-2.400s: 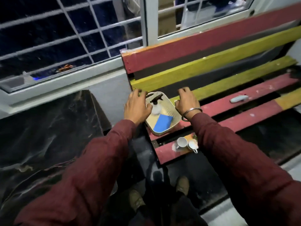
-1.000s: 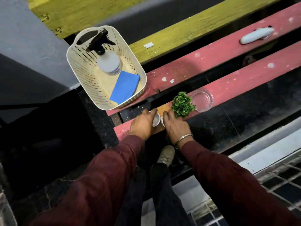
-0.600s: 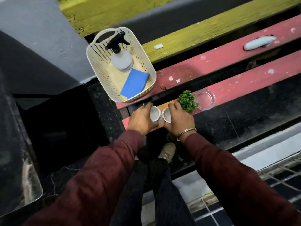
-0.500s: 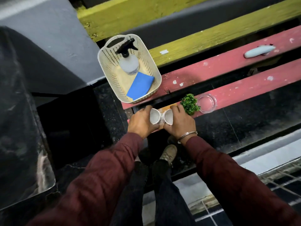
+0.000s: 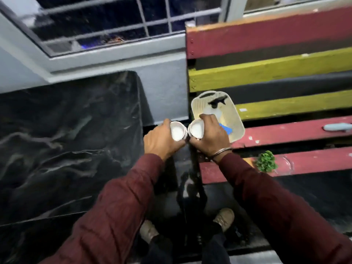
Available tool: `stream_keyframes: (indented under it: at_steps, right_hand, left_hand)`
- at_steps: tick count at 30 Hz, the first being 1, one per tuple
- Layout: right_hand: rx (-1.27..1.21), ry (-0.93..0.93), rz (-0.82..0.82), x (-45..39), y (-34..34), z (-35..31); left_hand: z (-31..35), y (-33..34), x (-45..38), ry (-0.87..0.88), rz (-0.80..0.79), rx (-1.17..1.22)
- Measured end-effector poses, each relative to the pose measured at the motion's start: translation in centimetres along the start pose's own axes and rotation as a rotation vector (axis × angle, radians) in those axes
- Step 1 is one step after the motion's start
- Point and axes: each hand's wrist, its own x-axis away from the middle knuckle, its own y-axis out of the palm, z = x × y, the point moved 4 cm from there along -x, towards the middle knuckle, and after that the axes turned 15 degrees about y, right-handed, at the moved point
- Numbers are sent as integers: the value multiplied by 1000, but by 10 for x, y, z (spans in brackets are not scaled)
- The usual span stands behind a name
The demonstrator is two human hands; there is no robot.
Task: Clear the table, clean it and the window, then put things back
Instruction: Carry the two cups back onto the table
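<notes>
My left hand (image 5: 159, 140) grips one small white cup (image 5: 177, 131), and my right hand (image 5: 210, 139) grips a second white cup (image 5: 196, 129). Both cups are held side by side in the air, between the black marble table (image 5: 62, 141) on the left and the slatted bench (image 5: 285, 130) on the right. Behind my right hand a cream basket (image 5: 237, 119) rests on the bench with a spray bottle (image 5: 217, 103) and a blue cloth (image 5: 226, 128) in it. The barred window (image 5: 106, 21) runs along the top.
A small green plant (image 5: 265, 163) and a clear glass dish (image 5: 285, 165) stand on the bench's front red slat. A pale oblong object (image 5: 337, 127) lies on the red slat farther right. My shoes (image 5: 223, 219) are on the dark floor below.
Both hands have lifted the two white cups off the bench's front slat and carried them up and left toward the black table. The view has swung up to show the window.
</notes>
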Motion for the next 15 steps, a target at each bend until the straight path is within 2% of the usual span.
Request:
stream_keyframes:
  at_steps: [5,8,15]
  right_hand:
    - [-71,-77,-4,10,25,-126]
    - [-104,-52,-44,18,48,-197]
    - [-127,-94,-57,16,91,-304]
  left_hand:
    - [-92,-93,28,-25,102,-59]
    - [-151,-147,47,-61,177,-101]
    - [-252,-219,68,-181,234,-157]
